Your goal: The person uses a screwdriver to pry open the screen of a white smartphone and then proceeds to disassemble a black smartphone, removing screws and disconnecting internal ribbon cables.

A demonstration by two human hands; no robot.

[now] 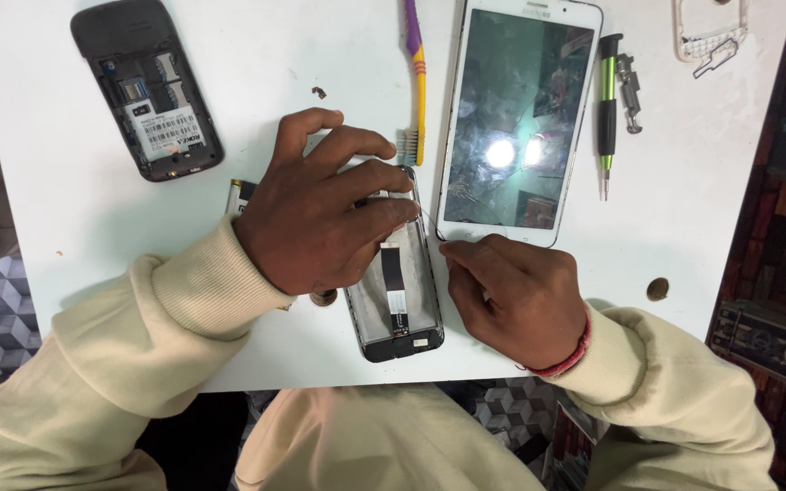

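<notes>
On the white bench (65, 182), right at its near edge, an opened phone (398, 291) lies between both hands with its back cover already off, so the grey inner frame and a dark ribbon cable running down its middle show; the work looks part way through, since the frame itself is not yet lifted out and the upper end is hidden under the hand. The left hand (320, 209) presses down on the phone's top half, fingers spread and curled over it to hold it flat. The right hand (520, 291) rests just beside the phone's right edge, thumb and forefinger pinched together on a thin wire-like tool (429, 223) whose tip meets that edge. Beyond them lies a white tablet (518, 118), screen up and glaring with reflected light, close enough to crowd the right hand. A dark older phone (147, 86) with its back off sits well apart at the far left. Between it and the tablet lies a toothbrush (417, 82), bristles almost touching the left fingers. A green and black screwdriver (607, 100) lies right of the tablet, a white plastic frame (708, 32) in the far corner, and small coins (658, 289) near the edge.
</notes>
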